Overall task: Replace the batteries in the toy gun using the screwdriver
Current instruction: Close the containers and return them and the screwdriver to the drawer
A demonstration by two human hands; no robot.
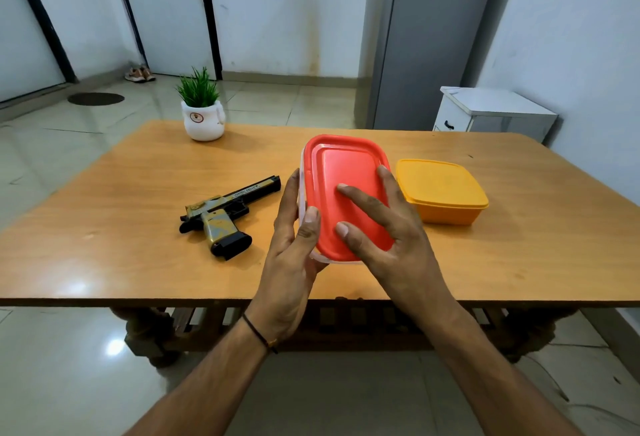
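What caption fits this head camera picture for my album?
Left hand grips a red-lidded box, right hand rests on top; toy gun and yellow box lie on the table.

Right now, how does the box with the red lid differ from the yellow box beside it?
The red-lidded box has a clear base; the yellow box is yellow all over. The left hand grips the red-lidded box and the right hand rests on its lid; the yellow box stands untouched. Both are closed, rounded plastic boxes.
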